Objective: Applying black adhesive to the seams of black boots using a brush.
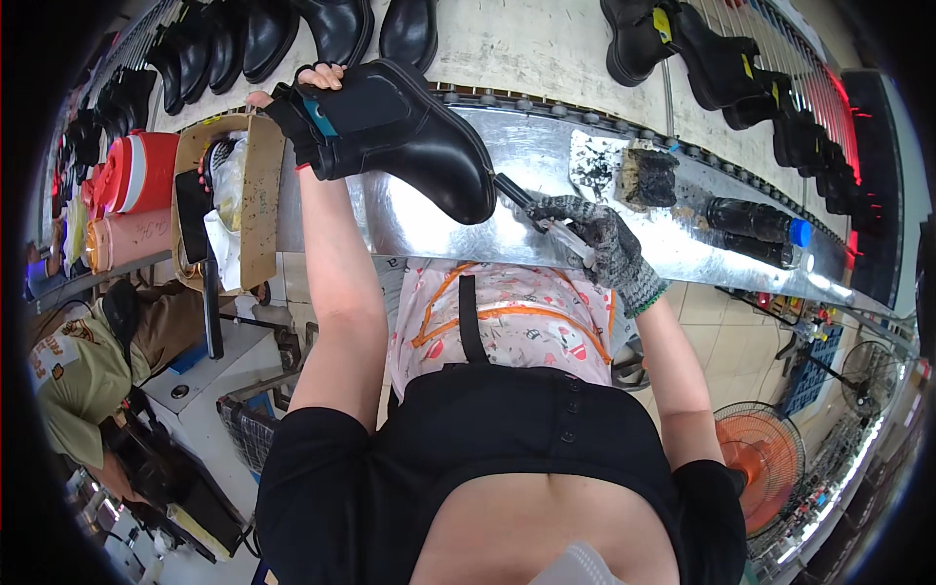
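A glossy black ankle boot [414,136] lies tilted over the metal ledge, toe toward the right. Its shaft opening, with a teal strip near it, is gripped by my left hand [323,77], the fingers curled over the top edge. A knitted grey glove covers my right hand [612,246], which is closed round a slim black pen-like tool [514,191]. The tool's thin tip meets the boot's toe at the sole edge. Something pale and translucent [568,237] also shows between the gloved fingers; I cannot make out its kind.
A conveyor [531,44] carries several black boots beyond the ledge. On the ledge sit a dark, stained block [648,177] and a dark bottle [756,220] with a blue cap. At left are a cardboard box [258,205] and red-lidded container [146,171]. Another person [73,361] sits at lower left.
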A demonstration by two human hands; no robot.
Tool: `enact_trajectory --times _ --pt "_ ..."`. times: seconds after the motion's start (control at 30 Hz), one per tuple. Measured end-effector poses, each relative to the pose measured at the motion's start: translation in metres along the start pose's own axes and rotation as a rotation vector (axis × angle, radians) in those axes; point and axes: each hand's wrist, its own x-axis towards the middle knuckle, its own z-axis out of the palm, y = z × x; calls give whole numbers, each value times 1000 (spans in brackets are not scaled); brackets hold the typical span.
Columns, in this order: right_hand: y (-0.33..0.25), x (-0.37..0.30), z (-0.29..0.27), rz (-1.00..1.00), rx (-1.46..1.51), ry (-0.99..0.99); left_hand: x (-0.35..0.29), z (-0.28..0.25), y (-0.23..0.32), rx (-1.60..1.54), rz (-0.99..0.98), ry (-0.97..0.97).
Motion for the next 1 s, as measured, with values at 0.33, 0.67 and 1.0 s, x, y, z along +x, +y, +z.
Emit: enact_trajectory --times 0.33,0.67,1.0 --pt "38 -14 7 2 81 59 2 -9 11 350 -72 440" --pt "57 -21 17 214 879 175 14 23 10 526 -139 596" --pt "61 -21 15 284 1074 265 -4 -38 -3 1074 91 325"
